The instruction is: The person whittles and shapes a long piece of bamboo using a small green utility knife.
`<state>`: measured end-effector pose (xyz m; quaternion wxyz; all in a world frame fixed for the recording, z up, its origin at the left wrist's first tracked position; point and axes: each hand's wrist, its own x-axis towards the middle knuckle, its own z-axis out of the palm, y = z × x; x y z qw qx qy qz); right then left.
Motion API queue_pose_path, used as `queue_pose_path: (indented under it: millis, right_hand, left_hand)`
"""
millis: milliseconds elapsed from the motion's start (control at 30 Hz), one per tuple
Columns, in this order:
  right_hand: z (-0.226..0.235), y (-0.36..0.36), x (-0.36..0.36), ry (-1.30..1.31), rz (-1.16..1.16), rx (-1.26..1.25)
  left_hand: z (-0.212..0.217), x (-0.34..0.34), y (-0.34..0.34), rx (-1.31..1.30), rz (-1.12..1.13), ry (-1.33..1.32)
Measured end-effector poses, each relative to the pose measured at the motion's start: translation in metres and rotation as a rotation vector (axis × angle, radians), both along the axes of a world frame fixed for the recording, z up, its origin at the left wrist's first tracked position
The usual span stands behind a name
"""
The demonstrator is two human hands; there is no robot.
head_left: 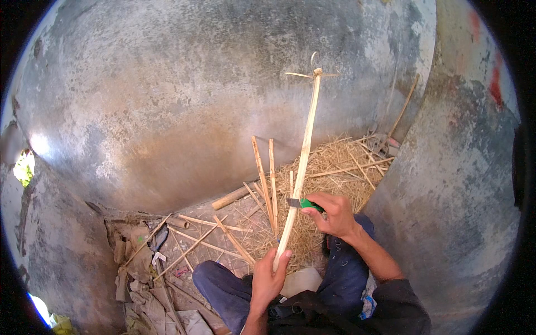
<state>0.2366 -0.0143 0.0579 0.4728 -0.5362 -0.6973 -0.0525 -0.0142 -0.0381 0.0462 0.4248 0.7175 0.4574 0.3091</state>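
Above the straw (329, 167) I have open room. Big walls (458, 184) squeeze both sides, and sticks (268, 173) poke up beside the straw.

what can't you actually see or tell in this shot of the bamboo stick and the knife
Head view:
- Knife: the right hand covers most of the green handle; the blade's edge is too small to judge.
- Bamboo stick: its lower end is hidden inside the left hand.
- Shavings pile: single strands blur together.
- Debris at lower left: too dim and jumbled to identify.
- Fisheye rim: black border cuts off the corners.
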Motion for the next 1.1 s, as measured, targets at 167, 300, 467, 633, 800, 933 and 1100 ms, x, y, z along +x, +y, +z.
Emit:
queue_pose_path:
  millis: [167,300,467,633,800,933,1100]
  right_hand:
    - [0.002,0.007,0.015,-0.038,-0.091,-0.055]
    - [0.0,0.024,0.046,-0.01,-0.178,-0.018]
    - [-0.007,0.021,0.045,-0.024,-0.15,-0.002]
    - [-0.015,0.022,0.039,-0.034,-0.18,0.04]
    - [-0.007,0.018,0.026,0.183,-0.144,-0.063]
    - [-0.002,0.011,0.024,0.62,0.126,-0.211]
    - [0.003,-0.004,0.022,1.025,0.471,-0.316]
  left_hand:
    - [-0.013,-0.009,-0.003,-0.005,0.0,0.024]
    - [-0.035,-0.021,-0.015,-0.094,-0.031,0.035]
    - [-0.035,-0.024,-0.024,-0.163,-0.029,0.003]
    - [-0.06,-0.037,-0.014,-0.487,-0.178,-0.221]
    - [-0.059,-0.045,0.001,-0.903,-0.303,-0.499]
    - [-0.05,-0.05,0.003,-0.875,-0.317,-0.487]
    - [-0.041,-0.055,-0.004,-0.802,-0.293,-0.484]
